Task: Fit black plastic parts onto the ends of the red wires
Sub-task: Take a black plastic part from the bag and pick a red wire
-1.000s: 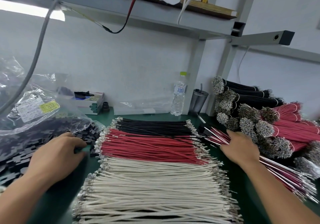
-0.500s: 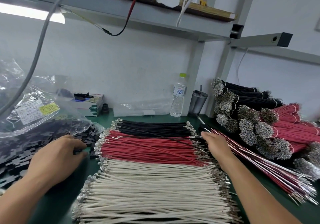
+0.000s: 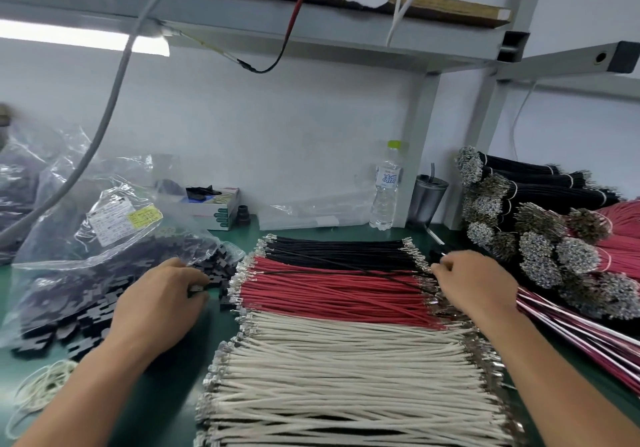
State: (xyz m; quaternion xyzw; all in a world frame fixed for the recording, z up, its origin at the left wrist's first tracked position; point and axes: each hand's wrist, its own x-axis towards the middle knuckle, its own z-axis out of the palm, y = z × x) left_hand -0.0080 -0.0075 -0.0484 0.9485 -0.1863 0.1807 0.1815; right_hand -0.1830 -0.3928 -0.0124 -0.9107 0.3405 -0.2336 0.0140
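Two hands work: left hand pinches a black plastic part beside the parts pile; right hand, fingers curled, pinches terminals at the red wires on the surface.

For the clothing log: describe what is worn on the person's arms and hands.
Nothing shows: the left hand and right hand are bare, with no gloves, rings or watch. Both forearms are uncovered as far as the picture's lower edge; no sleeve appears.
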